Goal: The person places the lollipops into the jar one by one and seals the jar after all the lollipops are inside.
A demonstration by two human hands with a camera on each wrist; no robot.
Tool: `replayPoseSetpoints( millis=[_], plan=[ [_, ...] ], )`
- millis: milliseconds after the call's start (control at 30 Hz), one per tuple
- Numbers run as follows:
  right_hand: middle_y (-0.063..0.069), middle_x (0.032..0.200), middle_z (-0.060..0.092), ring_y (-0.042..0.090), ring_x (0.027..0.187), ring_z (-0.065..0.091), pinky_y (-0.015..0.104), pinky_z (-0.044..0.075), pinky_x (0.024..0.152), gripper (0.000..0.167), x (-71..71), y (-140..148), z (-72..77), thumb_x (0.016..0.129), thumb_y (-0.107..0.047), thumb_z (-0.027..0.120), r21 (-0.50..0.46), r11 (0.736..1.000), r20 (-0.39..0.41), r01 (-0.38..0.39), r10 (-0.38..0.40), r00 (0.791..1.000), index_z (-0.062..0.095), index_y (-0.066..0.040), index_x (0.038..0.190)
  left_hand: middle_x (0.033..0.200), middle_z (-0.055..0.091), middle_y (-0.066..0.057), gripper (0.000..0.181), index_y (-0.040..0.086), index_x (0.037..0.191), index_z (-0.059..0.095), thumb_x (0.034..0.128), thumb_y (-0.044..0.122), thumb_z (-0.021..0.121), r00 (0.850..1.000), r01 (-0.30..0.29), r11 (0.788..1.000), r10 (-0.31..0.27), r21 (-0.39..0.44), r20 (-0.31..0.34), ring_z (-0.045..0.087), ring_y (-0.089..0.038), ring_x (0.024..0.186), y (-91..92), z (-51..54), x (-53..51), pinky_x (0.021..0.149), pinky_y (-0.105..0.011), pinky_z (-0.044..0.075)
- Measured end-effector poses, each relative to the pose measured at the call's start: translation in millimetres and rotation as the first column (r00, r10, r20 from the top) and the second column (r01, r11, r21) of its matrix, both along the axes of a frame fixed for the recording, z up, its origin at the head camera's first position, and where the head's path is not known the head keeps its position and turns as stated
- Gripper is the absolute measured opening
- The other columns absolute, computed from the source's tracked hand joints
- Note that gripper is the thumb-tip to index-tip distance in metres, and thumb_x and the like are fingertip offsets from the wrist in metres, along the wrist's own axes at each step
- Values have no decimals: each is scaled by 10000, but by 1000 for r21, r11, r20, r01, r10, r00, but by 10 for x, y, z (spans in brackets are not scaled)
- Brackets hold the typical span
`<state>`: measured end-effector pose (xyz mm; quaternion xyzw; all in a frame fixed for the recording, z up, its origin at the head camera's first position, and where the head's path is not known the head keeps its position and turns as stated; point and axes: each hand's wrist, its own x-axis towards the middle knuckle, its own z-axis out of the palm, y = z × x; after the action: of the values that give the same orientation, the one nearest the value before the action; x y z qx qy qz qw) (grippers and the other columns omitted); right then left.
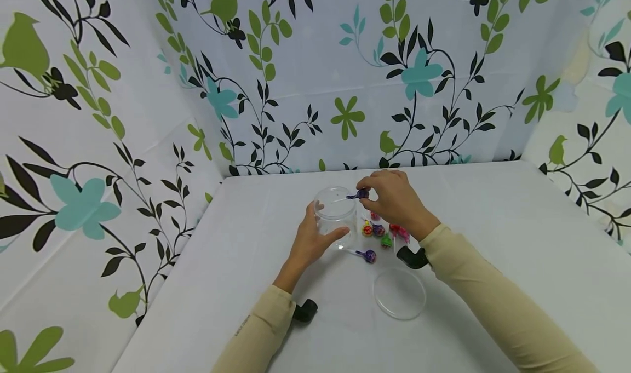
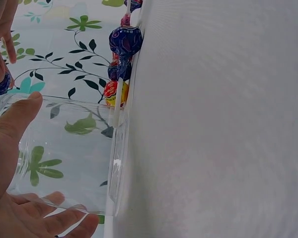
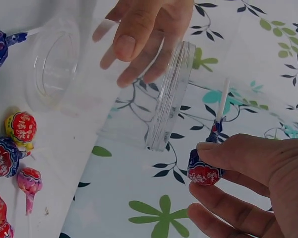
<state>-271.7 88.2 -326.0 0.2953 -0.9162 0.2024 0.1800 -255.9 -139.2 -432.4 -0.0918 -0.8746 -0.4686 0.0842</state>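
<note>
A clear round jar (image 1: pixel 337 217) stands upright on the white table, and the left hand (image 1: pixel 309 236) grips its side, thumb in front; the same hold shows in the left wrist view, where the jar (image 2: pixel 72 153) looks empty. Just above and right of the jar's mouth, the right hand (image 1: pixel 396 200) pinches a purple-wrapped lollipop (image 1: pixel 362 194) by its head, the stick pointing left over the rim. In the right wrist view thumb and fingers hold this lollipop (image 3: pixel 204 168), its white stick bare. A second purple lollipop (image 1: pixel 370 256) lies by the jar's base.
Several lollipops, among them a green one (image 1: pixel 386 241), a yellow-red one (image 1: pixel 367 229) and a pink one (image 1: pixel 400 231), lie right of the jar under the right hand. A clear round lid (image 1: pixel 399 294) lies nearer on the table (image 1: pixel 493 219). Patterned cloth (image 1: pixel 296 77) hangs behind.
</note>
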Motion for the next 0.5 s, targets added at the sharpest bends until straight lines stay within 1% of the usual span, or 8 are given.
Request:
replayPoseSetpoints(
  millis=[267, 500],
  plan=[
    [46, 1001, 741, 301, 1087, 656, 648, 330, 1108, 282, -45, -114, 3, 901, -160, 841, 22, 1000, -8, -12, 12, 1000, 782, -70, 1162, 1603, 408, -147, 1071, 63, 1620, 207, 865, 461, 854, 1000, -1, 1000, 1, 10, -16, 409, -400, 1444, -6, 1, 8, 1153, -550, 357],
    [32, 999, 748, 288, 1092, 660, 653, 330, 1108, 294, -73, -181, -32, 906, -171, 839, 21, 1000, 6, -4, 4, 1000, 781, -70, 1175, 1614, 392, -143, 1082, 82, 1629, 191, 866, 478, 848, 1000, 5, 1000, -5, 5, 10, 406, -388, 1449, -5, -12, 2, 1149, -548, 362]
  ],
)
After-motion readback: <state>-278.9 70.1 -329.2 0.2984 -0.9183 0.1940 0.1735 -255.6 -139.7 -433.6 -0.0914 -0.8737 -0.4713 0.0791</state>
